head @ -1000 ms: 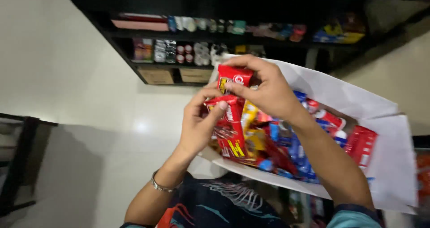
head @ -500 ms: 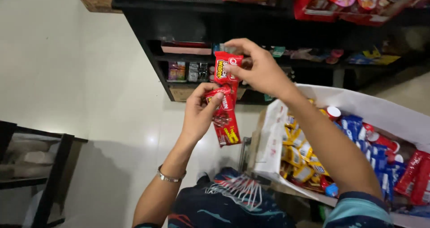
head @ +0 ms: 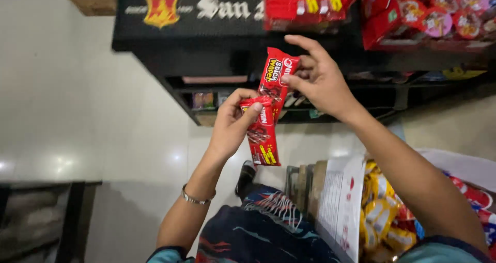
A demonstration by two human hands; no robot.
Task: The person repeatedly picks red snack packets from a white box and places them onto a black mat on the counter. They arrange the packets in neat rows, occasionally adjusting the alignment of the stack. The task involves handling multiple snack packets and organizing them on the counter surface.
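Observation:
My left hand (head: 230, 126) grips a small stack of red snack packets (head: 262, 136) by their top ends, thumb pressed on the front one. My right hand (head: 318, 80) holds another red snack packet (head: 276, 80) just above that stack, pinched between thumb and fingers, its lower end touching the stack. Both hands are raised in front of a dark shelf unit (head: 206, 41). A metal bracelet (head: 194, 198) circles my left wrist.
A white-lined box (head: 341, 206) of yellow, red and blue packets sits at the lower right. Red packets and cup snacks fill the upper shelf (head: 413, 10). Small items line a lower shelf (head: 206, 99). A dark rack (head: 67, 221) stands at the lower left on a pale glossy floor.
Both hands have risen out of the box toward the shelf. My view has tilted up, so the box has dropped to the lower right and the top shelf has come into sight.

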